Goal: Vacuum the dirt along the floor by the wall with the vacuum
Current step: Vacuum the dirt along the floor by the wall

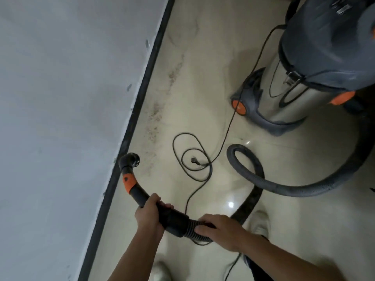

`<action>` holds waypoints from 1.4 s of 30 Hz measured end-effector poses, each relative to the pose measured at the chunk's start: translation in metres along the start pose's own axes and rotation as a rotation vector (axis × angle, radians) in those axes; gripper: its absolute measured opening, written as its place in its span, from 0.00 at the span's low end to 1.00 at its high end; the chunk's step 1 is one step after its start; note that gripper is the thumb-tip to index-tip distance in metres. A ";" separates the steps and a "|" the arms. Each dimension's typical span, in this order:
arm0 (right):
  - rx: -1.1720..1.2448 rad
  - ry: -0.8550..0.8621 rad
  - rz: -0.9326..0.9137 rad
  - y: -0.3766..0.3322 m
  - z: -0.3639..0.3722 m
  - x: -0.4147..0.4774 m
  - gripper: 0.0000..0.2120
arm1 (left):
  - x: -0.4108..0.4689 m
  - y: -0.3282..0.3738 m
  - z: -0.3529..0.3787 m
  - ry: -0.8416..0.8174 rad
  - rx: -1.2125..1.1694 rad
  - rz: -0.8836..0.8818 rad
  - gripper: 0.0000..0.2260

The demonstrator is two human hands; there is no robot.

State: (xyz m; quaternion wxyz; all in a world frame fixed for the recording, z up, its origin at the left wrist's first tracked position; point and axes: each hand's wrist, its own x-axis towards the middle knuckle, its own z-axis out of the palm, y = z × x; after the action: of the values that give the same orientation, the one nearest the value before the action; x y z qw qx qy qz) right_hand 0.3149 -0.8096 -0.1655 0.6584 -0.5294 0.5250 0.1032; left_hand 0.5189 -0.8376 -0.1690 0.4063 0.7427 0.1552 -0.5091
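Note:
A trail of brown dirt [155, 112] lies on the cream tiled floor beside the black skirting [142, 92] of the grey wall [67, 98]. My left hand [149, 214] grips the black curved handle tube of the vacuum. Its open nozzle end [132, 159], beyond an orange collar, sits near the skirting at the near end of the dirt. My right hand [219, 227] grips the ribbed grey hose [251, 173] just behind the handle. The hose loops across the floor to the canister vacuum [300, 78], steel with a dark grey top, at the upper right.
A black power cord [192, 155] lies coiled on the floor between the dirt and the hose, its plug loose in the coil. It runs up to the canister. Two light shoes [259, 222] show near the bottom.

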 end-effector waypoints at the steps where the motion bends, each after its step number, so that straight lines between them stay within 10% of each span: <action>1: -0.054 -0.009 -0.009 -0.008 0.018 0.004 0.25 | 0.011 0.004 -0.020 -0.002 -0.006 -0.006 0.06; 18: -0.702 0.132 -0.146 0.066 0.224 0.207 0.15 | 0.274 -0.063 -0.184 0.018 0.038 -0.007 0.09; 24: -0.168 0.244 -0.118 0.128 0.230 0.295 0.23 | 0.368 -0.092 -0.174 0.052 0.076 0.159 0.09; 34: -0.750 0.732 -0.214 0.183 0.187 0.415 0.23 | 0.422 -0.126 -0.180 -0.093 0.171 0.341 0.07; 42: -0.749 0.631 -0.025 0.197 0.161 0.403 0.25 | 0.379 -0.151 -0.158 -0.258 0.378 0.379 0.07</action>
State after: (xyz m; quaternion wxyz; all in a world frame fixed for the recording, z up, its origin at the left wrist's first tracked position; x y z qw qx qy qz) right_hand 0.4449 -0.7666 -0.6222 0.2327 -0.7417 0.6191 0.1116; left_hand 0.6855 -0.6931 -0.5465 0.3652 0.7500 -0.1368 -0.5342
